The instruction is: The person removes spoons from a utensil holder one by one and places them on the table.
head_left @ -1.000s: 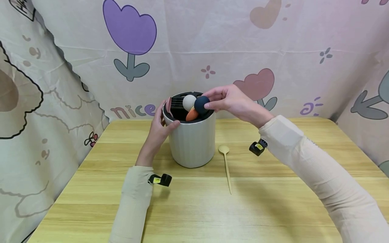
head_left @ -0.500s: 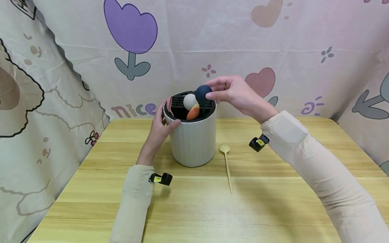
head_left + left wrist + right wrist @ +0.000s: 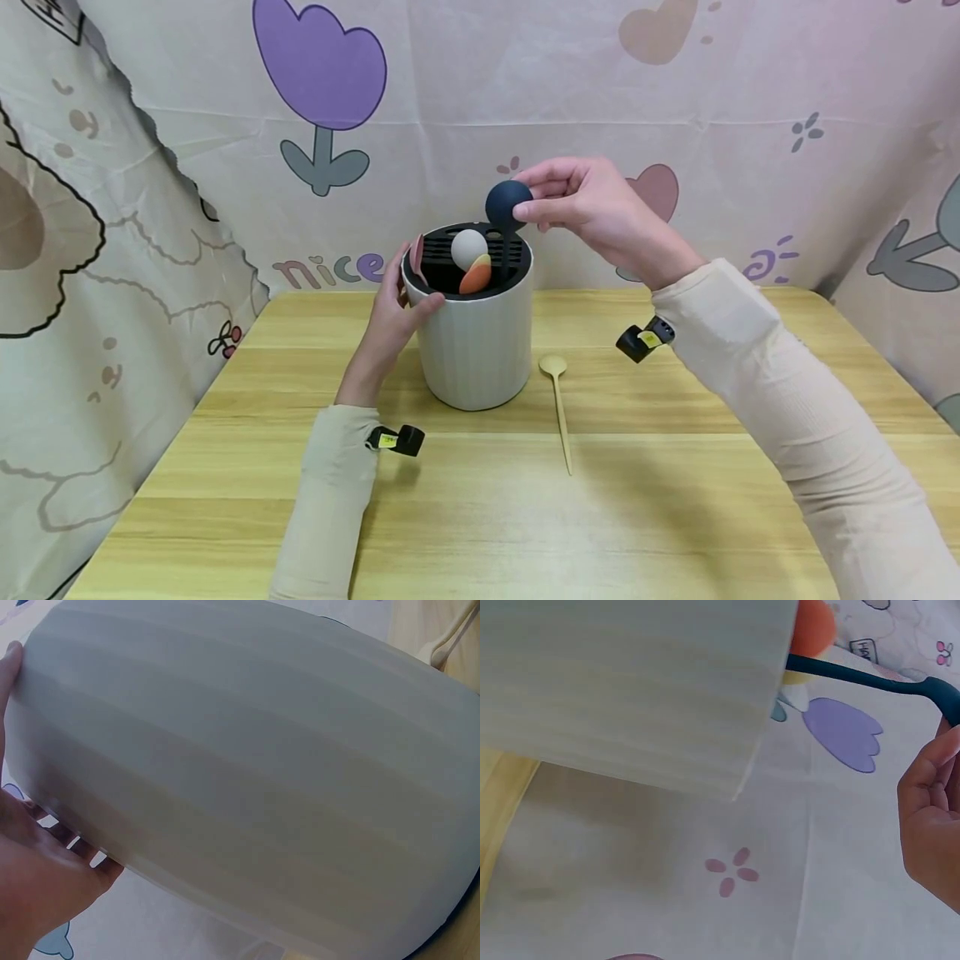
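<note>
My right hand pinches the round head of a dark blue spoon above the back right of a white ribbed utensil holder. The spoon's thin handle runs down into the holder; its lower end is hidden. Around the holder's left side, my left hand grips the wall, thumb at the front near the rim. A white round head, an orange one with a pale yellow edge behind it, and a pink one show in the holder's black slotted top.
A pale yellow spoon lies on the wooden table, right of the holder, its bowl pointing away from me. A patterned cloth hangs behind the table and along both sides.
My right hand has risen, drawing the dark blue spoon upward so that more of its handle shows above the holder. The left hand has stayed on the holder.
</note>
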A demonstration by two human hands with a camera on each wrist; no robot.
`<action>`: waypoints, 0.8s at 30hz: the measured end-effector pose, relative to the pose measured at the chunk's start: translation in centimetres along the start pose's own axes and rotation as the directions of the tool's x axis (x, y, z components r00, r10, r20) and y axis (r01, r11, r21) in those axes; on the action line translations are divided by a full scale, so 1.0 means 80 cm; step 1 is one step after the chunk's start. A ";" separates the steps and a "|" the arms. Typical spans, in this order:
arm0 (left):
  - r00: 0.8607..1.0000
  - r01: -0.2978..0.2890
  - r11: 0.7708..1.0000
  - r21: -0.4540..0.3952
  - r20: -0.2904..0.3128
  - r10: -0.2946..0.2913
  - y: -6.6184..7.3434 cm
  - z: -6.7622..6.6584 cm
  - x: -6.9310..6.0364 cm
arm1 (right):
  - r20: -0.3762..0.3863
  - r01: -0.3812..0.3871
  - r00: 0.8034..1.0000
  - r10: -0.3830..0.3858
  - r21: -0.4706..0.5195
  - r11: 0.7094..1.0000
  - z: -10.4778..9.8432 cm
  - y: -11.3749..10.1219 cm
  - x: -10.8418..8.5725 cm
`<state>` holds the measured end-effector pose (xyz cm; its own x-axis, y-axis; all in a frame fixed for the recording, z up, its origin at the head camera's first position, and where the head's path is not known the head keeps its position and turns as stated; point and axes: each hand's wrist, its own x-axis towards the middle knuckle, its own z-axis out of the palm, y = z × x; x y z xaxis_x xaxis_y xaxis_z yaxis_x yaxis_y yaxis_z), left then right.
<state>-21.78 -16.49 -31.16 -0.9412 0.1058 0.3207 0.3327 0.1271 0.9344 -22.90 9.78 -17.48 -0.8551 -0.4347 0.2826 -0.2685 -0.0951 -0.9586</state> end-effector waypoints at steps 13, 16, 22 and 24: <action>1.000 -0.012 1.000 0.000 0.003 0.012 -0.001 -0.003 0.000 | 0.005 0.105 0.994 -0.108 0.170 0.980 0.006 -0.025 -0.002; 1.000 -0.014 1.000 -0.002 0.003 0.014 -0.001 -0.003 0.000 | -0.005 0.113 0.993 -0.114 0.191 0.975 0.007 -0.030 -0.004; 1.000 -0.006 1.000 0.002 0.005 0.006 -0.001 -0.002 0.001 | -0.067 0.160 0.986 -0.150 0.167 0.973 0.004 -0.040 -0.011; 1.000 -0.004 1.000 0.003 0.005 0.004 -0.001 -0.002 0.001 | -0.071 0.190 0.981 -0.181 0.152 0.970 0.003 -0.044 -0.013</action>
<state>-21.91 -16.61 -31.18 -0.9396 0.1109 0.3237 0.3366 0.1293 0.9327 -20.94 10.33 -14.45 -0.8215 -0.3460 0.4531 -0.3551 -0.3113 -0.8815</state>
